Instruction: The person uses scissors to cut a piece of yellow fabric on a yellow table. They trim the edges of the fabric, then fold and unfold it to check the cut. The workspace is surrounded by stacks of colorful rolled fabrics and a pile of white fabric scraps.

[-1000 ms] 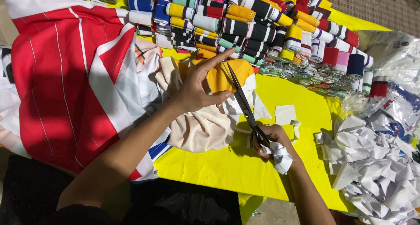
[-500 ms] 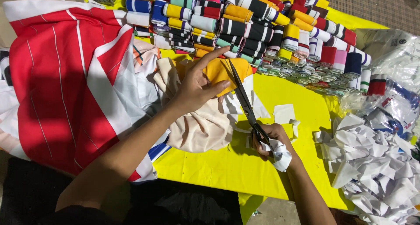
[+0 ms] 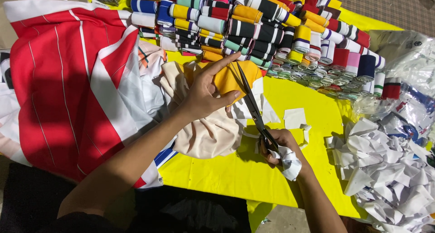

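Observation:
My left hand grips the edge of an orange-yellow piece of fabric that lies on a cream cloth. My right hand holds black scissors by the handles, together with a wad of white scrap. The scissor blades point up and away, along the right edge of the orange fabric, close to my left thumb. All of this rests on a yellow cloth-covered table.
A red and white striped fabric covers the left side. Several rolls of striped knit trim are stacked at the back. A heap of white paper scraps lies right, with clear plastic bags behind. A small white square lies near the scissors.
The scissors have shifted slightly up along the orange fabric's edge. My left hand keeps its hold on the fabric, and little else has moved.

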